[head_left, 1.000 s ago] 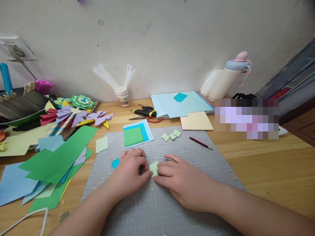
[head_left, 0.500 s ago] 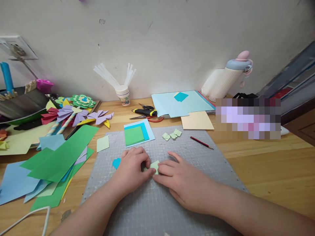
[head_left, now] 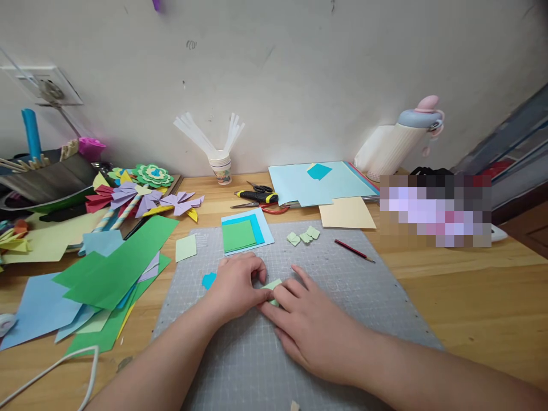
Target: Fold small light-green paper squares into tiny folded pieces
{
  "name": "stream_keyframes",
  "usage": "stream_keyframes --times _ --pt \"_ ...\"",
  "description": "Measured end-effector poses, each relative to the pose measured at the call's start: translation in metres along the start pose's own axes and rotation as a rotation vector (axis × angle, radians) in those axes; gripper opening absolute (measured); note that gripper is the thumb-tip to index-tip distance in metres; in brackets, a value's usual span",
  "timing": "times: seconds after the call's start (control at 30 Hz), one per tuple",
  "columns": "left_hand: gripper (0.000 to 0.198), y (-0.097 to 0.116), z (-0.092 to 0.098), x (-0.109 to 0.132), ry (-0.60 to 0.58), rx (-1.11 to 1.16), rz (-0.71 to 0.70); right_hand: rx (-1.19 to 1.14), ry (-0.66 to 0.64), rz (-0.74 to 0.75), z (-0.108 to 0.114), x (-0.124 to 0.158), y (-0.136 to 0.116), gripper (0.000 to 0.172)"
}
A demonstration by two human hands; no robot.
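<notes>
Between my hands a small light green piece of paper (head_left: 271, 285) lies low on the grey cutting mat (head_left: 240, 365), partly covered by my fingers. My left hand (head_left: 240, 283) pinches its near edge, thumb tip against the paper and the other fingers curled. My right hand (head_left: 314, 325) presses on the same paper from the right; one finger sticks up. Beside my left hand shows a blue paper cutout (head_left: 209, 280). Farther back are small folded light green pieces (head_left: 309, 234), a light green square (head_left: 185, 248) and stacked green and blue squares (head_left: 238, 236).
A dark red pencil (head_left: 354, 251) lies on the mat's right. Behind it are scissors (head_left: 260, 187), a black-and-yellow cutter (head_left: 257, 197), a paper cup with white strips (head_left: 221, 168) and a leaning bottle (head_left: 396, 142). Loose green sheets (head_left: 122, 268) and a white cable (head_left: 91, 374) are at left.
My right fingers have moved over the light green paper and cover more of it. My left hand stays on it. The whole view has shifted slightly.
</notes>
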State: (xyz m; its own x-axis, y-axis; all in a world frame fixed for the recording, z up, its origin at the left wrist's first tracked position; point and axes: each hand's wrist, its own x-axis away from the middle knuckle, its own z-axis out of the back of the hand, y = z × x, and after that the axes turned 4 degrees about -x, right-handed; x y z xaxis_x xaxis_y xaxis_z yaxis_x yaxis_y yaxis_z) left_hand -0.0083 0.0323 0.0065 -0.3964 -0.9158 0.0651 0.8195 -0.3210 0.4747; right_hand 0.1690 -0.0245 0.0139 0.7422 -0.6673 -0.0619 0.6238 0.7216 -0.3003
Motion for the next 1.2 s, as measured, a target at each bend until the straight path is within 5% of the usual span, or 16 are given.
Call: stream_keyframes --times 0.73,1.2 --pt "0.018 0.004 0.004 0.013 -0.021 -0.054 -0.067 -0.119 -0.025 0.021 0.017 0.011 0.009 0.025" --pt "0.009 0.002 0.008 0.019 0.021 -0.094 0.047 -0.149 -0.048 0.012 0.020 0.010 0.010 0.029"
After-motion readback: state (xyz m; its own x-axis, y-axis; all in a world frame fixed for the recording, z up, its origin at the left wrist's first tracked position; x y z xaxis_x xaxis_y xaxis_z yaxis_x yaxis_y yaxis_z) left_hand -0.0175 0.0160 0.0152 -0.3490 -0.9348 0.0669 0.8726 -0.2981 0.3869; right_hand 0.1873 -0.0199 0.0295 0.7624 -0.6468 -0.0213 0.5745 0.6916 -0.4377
